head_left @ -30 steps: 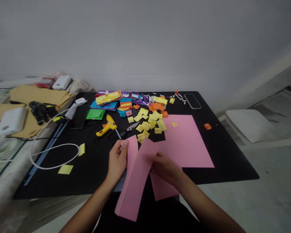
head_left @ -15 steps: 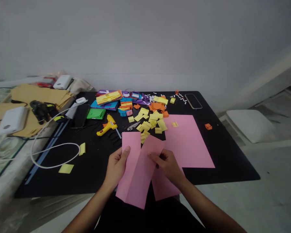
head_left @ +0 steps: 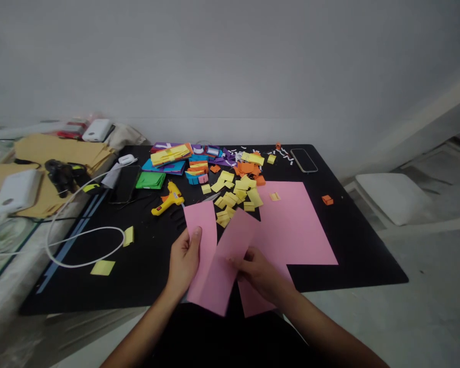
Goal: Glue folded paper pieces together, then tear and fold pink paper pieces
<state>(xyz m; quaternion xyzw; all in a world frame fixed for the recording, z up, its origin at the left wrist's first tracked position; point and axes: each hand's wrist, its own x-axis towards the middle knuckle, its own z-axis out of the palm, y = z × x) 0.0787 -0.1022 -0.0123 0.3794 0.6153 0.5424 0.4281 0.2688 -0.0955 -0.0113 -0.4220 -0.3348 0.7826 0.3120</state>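
A piece of pink paper (head_left: 205,255), partly split or folded into two panels, is held up over the table's near edge. My left hand (head_left: 184,260) grips its left panel, thumb on the front. On the right panel, my right hand (head_left: 255,271) pinches the edge with thumb and fingers. Whether the panels are joined by a fold or partly torn at the bottom I cannot tell. Behind my right hand lies a larger pink sheet (head_left: 295,225), and another pink piece (head_left: 253,299) hangs over the near edge. Scissors (head_left: 210,197) lie partly hidden behind the held paper.
Small yellow paper pieces (head_left: 230,199) lie heaped mid-table, with orange pieces (head_left: 247,168) behind. A yellow glue gun (head_left: 169,198) rests left of them. A white cable (head_left: 80,266) loops at left. Phones (head_left: 304,160) lie at both sides. A white stool (head_left: 393,198) stands at right.
My right hand has moved slightly down and left along the paper's right panel. The two panels' top ends stand farther apart, and the lower end has risen a little.
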